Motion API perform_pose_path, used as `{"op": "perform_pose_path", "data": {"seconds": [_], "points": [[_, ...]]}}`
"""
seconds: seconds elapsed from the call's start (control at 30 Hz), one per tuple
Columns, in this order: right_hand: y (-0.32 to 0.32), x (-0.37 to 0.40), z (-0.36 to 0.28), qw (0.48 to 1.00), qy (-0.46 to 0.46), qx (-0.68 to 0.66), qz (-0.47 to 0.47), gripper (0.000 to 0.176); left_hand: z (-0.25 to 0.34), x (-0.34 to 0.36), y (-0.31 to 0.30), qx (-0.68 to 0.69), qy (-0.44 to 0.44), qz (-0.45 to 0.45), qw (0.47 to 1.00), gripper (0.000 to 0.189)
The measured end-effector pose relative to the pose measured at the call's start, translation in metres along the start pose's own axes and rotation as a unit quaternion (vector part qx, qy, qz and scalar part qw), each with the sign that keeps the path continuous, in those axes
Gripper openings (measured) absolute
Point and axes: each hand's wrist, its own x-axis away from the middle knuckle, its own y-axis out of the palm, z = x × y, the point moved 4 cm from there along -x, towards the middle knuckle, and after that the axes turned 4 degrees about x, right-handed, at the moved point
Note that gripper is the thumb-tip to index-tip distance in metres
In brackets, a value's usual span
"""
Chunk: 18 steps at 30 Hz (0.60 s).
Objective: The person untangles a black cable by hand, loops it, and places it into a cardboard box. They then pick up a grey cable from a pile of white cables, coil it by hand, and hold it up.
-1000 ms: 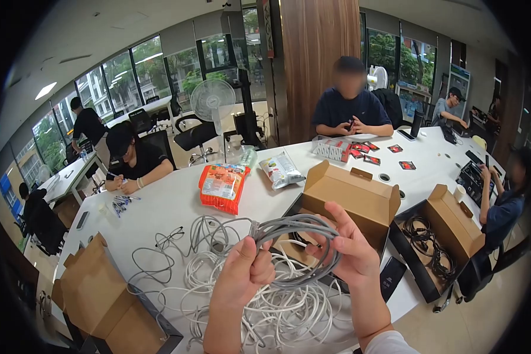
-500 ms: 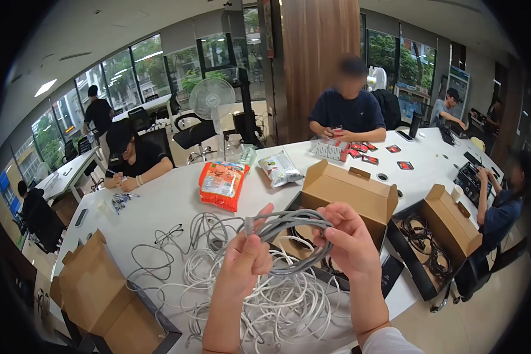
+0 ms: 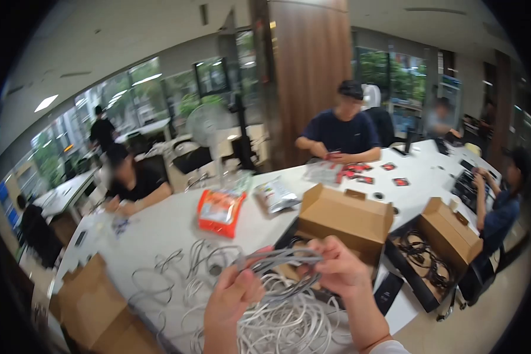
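A looped bundle of grey cable (image 3: 283, 259) is stretched between my two hands, above the white table. My left hand (image 3: 236, 290) is closed round the bundle's left end. At the right end, the fingers of my right hand (image 3: 341, 268) pinch the loops. Under them lies a tangled pile of white cables (image 3: 289, 324), with grey cables (image 3: 209, 253) at its upper left. Motion blurs the cable ends and fingertips.
Open cardboard boxes stand at the lower left (image 3: 94, 301), behind my right hand (image 3: 345, 215) and at the right (image 3: 448, 227), the last holding black cables (image 3: 419, 248). An orange packet (image 3: 219, 213) and a silver packet (image 3: 275, 194) lie beyond. Several people sit around the table.
The view has tilted up, so the table and my hands sit lower. The held loops look flatter. The person across the table has raised their head somewhat.
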Motion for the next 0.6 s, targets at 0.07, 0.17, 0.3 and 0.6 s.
{"op": "perform_pose_path", "data": {"seconds": [0.07, 0.17, 0.3, 0.6], "points": [[0.005, -0.002, 0.001, 0.999, -0.009, 0.009, 0.039, 0.028, 0.003, -0.001, 0.0, -0.025, -0.003, 0.043, 0.999, 0.057], [0.012, -0.003, -0.002, 0.993, -0.08, 0.081, 0.037, 0.03, 0.008, 0.003, 0.002, -0.052, -0.034, 0.032, 0.998, 0.053], [0.033, -0.001, -0.007, 0.959, -0.121, 0.247, 0.063, 0.042, 0.01, -0.002, 0.001, -0.087, -0.058, 0.006, 0.994, 0.051], [0.031, 0.013, 0.001, 0.944, 0.024, 0.329, -0.014, 0.039, 0.008, -0.001, 0.001, -0.125, -0.086, -0.046, 0.987, 0.049]]}}
